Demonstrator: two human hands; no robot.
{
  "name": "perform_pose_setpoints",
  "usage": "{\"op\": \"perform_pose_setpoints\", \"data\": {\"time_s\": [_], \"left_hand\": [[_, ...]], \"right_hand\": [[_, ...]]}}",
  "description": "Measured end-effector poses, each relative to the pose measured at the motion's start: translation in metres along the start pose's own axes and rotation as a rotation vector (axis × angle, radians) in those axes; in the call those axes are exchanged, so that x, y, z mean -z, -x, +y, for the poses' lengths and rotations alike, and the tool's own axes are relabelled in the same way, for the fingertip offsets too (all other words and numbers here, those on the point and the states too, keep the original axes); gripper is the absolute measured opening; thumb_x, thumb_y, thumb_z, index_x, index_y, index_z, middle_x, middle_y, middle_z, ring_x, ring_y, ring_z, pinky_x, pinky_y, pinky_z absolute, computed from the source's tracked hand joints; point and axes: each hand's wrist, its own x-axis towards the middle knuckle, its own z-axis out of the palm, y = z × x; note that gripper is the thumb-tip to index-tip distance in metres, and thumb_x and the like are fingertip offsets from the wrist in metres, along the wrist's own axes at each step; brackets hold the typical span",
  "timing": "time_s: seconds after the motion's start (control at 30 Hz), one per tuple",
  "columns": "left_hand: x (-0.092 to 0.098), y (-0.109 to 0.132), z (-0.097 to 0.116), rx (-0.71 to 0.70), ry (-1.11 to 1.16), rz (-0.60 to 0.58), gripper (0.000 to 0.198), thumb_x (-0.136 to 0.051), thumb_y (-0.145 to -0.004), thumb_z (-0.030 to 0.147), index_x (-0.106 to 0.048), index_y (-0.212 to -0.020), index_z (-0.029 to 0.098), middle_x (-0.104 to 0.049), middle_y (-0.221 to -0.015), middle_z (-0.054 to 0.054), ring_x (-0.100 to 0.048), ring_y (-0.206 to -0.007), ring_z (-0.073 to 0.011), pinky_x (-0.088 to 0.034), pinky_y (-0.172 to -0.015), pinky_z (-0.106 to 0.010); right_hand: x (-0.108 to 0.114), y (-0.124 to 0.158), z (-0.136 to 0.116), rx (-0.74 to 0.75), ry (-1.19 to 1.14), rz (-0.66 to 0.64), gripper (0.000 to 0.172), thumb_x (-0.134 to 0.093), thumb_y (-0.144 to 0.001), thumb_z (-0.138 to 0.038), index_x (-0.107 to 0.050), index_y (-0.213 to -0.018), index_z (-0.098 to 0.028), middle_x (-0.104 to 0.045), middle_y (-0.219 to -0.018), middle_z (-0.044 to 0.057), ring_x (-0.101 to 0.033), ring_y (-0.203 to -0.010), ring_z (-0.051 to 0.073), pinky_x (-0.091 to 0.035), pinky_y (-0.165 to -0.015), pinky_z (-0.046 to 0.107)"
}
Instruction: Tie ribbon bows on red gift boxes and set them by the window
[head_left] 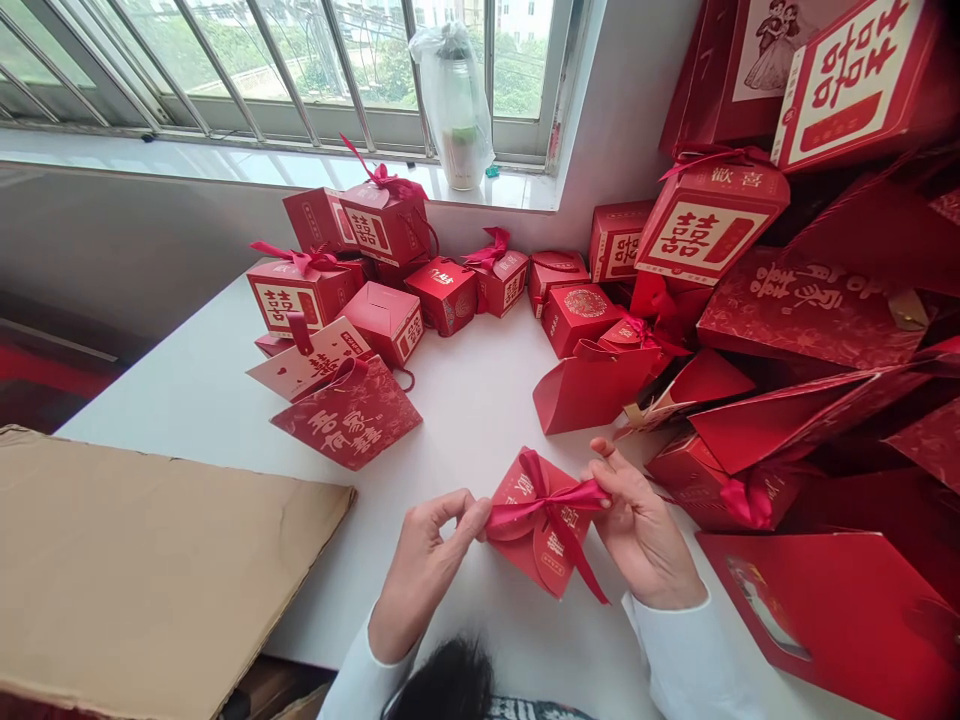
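In front of me on the white table (450, 440) stands a small red gift box (517, 560) with gold characters on its folded top. A crimson ribbon (555, 505) is tied in a bow across it, one tail hanging over the near side. My left hand (431, 560) pinches the bow's left loop between thumb and index finger. On the other side, my right hand (637, 525) pinches the right loop near its end, with its other fingers raised. Both hands are beside the box, in white sleeves. The box's lower sides are mostly hidden from above.
Several red boxes (450, 295) line the back of the table. A dark red bag (349, 415) lies to the left. Red boxes and bags (810, 310) pile high on the right. Cardboard (150, 560) covers the near left. A plastic-wrapped bottle (457, 120) stands on the windowsill.
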Motion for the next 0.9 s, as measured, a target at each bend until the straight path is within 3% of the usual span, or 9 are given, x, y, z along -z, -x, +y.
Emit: {"op": "perform_pose_setpoints", "data": {"time_s": [0.17,0.47,0.57,0.77,0.9], "left_hand": [[-0.002,0.004,-0.003,-0.029,-0.047,0.037,0.043,-0.046,-0.087,0.047,-0.042,-0.057,0.017,-0.043,-0.059,0.002,-0.036,-0.059,-0.0114,-0.028,-0.055,-0.022],[-0.003,0.005,-0.007,-0.062,-0.069,0.044,0.041,-0.048,-0.087,0.045,-0.042,-0.059,0.017,-0.044,-0.06,0.002,-0.037,-0.06,-0.0115,-0.027,-0.055,-0.022],[-0.003,0.006,-0.005,-0.055,-0.064,0.043,0.041,-0.047,-0.088,0.046,-0.043,-0.059,0.017,-0.044,-0.06,0.002,-0.037,-0.06,-0.0114,-0.027,-0.055,-0.022],[-0.006,0.009,-0.009,-0.066,-0.059,0.064,0.043,-0.045,-0.089,0.047,-0.046,-0.059,0.017,-0.045,-0.06,0.002,-0.039,-0.06,-0.0117,-0.029,-0.057,-0.022],[-0.009,0.011,-0.015,-0.078,-0.036,0.08,0.043,-0.045,-0.088,0.047,-0.046,-0.059,0.017,-0.046,-0.06,0.002,-0.039,-0.06,-0.0116,-0.03,-0.058,-0.022]], "right_hand": [[0.002,0.001,0.002,0.175,0.229,0.022,0.034,-0.07,-0.074,-0.036,-0.052,-0.1,-0.024,-0.046,-0.058,-0.008,-0.043,-0.055,0.01,-0.037,-0.059,0.023],[0.003,-0.001,-0.01,0.299,0.865,-0.076,0.031,-0.065,-0.079,-0.041,-0.053,-0.103,-0.025,-0.056,-0.062,-0.006,-0.052,-0.064,0.014,-0.039,-0.073,0.029],[-0.001,0.0,-0.012,0.306,0.885,-0.142,0.027,-0.061,-0.083,-0.037,-0.053,-0.105,-0.025,-0.057,-0.064,-0.005,-0.052,-0.065,0.013,-0.038,-0.073,0.029],[-0.007,0.0,-0.009,0.182,0.662,-0.147,0.034,-0.062,-0.08,-0.04,-0.05,-0.107,-0.022,-0.05,-0.06,-0.007,-0.047,-0.058,0.012,-0.037,-0.061,0.025],[-0.008,-0.001,-0.007,0.225,0.801,-0.082,0.031,-0.06,-0.081,-0.039,-0.051,-0.106,-0.023,-0.049,-0.056,-0.008,-0.047,-0.058,0.012,-0.038,-0.064,0.026]]}}
